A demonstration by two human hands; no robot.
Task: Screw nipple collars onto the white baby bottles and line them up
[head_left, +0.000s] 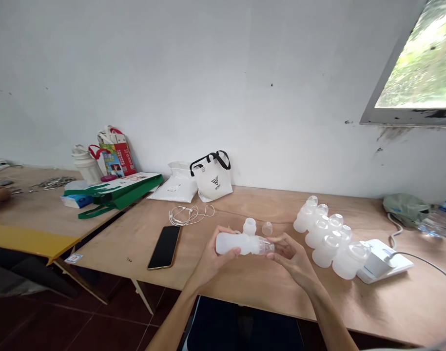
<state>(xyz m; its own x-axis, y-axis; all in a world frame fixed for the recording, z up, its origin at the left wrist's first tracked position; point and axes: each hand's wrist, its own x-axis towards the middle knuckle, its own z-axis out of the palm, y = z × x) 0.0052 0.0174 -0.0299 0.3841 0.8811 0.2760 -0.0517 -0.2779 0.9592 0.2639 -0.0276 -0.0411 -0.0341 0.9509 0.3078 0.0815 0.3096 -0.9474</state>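
Holding a white plastic bottle (234, 243) on its side above the wooden table (142, 243), the left hand (212, 254) wraps its body. The right hand (293, 254) pinches, it seems, the clear cap (265, 245). More bottles (328, 236) lie near, to the right.

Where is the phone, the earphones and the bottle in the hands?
phone (164, 246): head view, middle of its dark screen.
earphones (189, 214): head view, on the coiled white cord.
bottle (234, 243): head view, white body between both hands.
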